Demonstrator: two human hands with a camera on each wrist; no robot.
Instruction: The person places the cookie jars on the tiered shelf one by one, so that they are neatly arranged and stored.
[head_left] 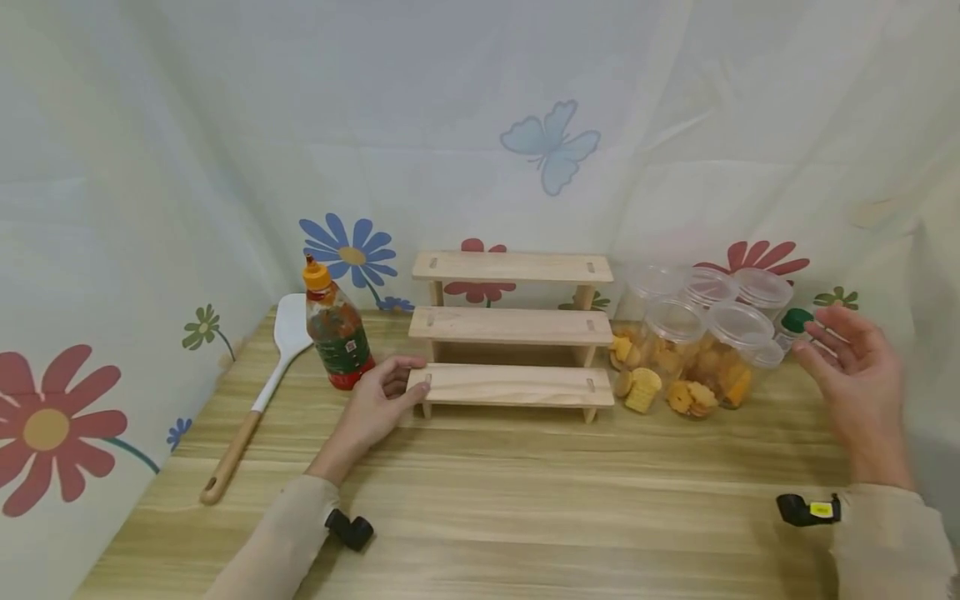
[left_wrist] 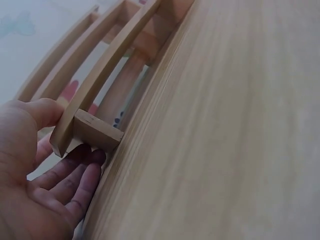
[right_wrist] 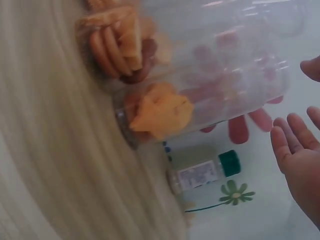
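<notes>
A three-tier wooden display stand (head_left: pixel 510 383) rises in steps at the middle of the table. My left hand (head_left: pixel 381 402) grips the left end of its lowest shelf. In the left wrist view, the thumb lies on the shelf board (left_wrist: pixel 102 75) and the other fingers curl by its short leg (left_wrist: pixel 97 131). On the right, my right hand (head_left: pixel 858 367) is raised, fingers apart, holding nothing. Beyond those fingers is a small bottle with a green cap (right_wrist: pixel 230 163); the right wrist view shows a gap between them. Clear lidded jars (head_left: pixel 738 327) of snacks stand left of this hand.
Left of the stand is a red sauce bottle with a yellow cap (head_left: pixel 337 333). A white spatula with a wooden handle (head_left: pixel 236 454) lies at the table's left side. Behind everything hangs a flower-printed curtain (head_left: pixel 465 167). The wood-grain table (head_left: pixel 570 500) stretches in front of the stand.
</notes>
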